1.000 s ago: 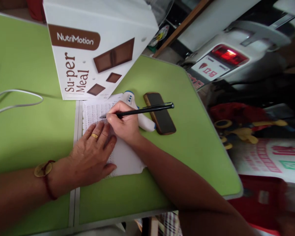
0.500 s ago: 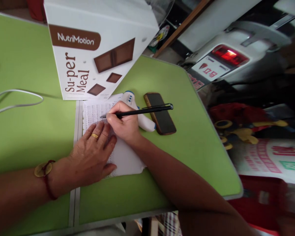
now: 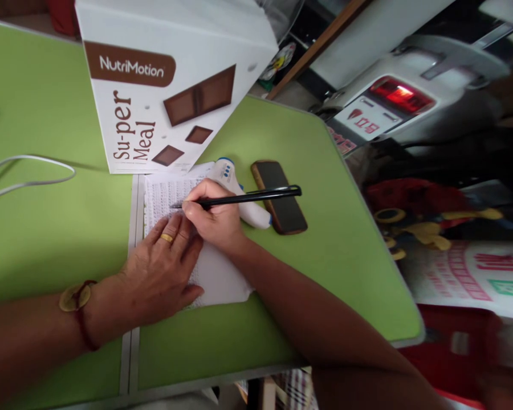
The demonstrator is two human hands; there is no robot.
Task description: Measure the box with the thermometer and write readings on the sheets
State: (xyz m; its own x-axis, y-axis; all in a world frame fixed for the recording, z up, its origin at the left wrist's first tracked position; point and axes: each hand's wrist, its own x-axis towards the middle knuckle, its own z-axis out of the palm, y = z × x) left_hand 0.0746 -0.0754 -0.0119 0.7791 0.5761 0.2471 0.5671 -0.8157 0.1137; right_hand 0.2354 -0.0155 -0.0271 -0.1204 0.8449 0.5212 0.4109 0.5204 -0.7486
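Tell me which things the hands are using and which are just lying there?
In use:
right hand gripping the black pen
left hand flat on the lined paper

Just lying about:
white thermometer
phone
NutriMotion box
white cable
All on the green table.

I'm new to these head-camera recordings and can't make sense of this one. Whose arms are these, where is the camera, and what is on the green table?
The camera sits on the person's head and looks down, so both arms are their own. The right hand grips a black pen with its tip on a sheet of paper full of small writing. The left hand, wearing a gold ring, lies flat on the paper. Around it on the green table are a white NutriMotion box, a dark phone, a white and blue device partly behind the hand, and a white cable.
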